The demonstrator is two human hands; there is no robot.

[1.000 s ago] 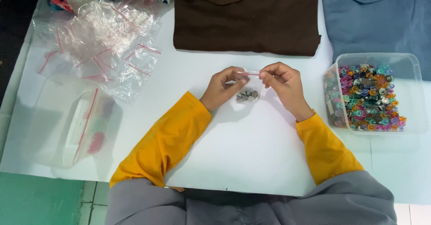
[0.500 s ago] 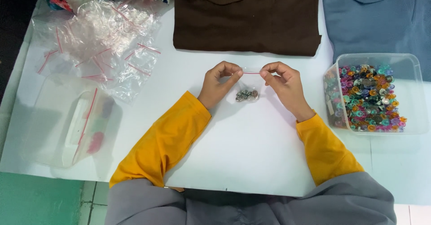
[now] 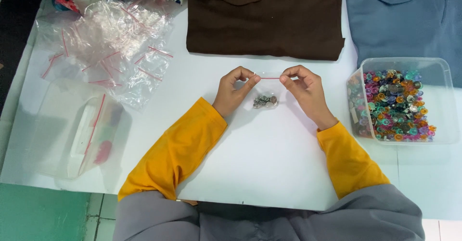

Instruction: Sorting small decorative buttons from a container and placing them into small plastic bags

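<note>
My left hand (image 3: 234,92) and my right hand (image 3: 304,93) each pinch one end of the red-striped top edge of a small clear zip bag (image 3: 269,88), holding it just above the white table (image 3: 269,173). Several small silvery round pieces (image 3: 265,101) lie at the bottom of that bag. Both sleeves are yellow. The fingertips are closed on the bag's seal, a short way apart.
A clear tub (image 3: 442,101) of several coloured round pieces stands at the right. A heap of empty zip bags (image 3: 110,44) lies at the upper left, a larger clear bag (image 3: 77,130) below it. Brown (image 3: 264,19) and blue (image 3: 404,15) folded garments lie at the back.
My hands have drawn slightly apart along the bag's top edge, stretching it level. The bag with its silvery pieces has stayed in nearly the same spot.
</note>
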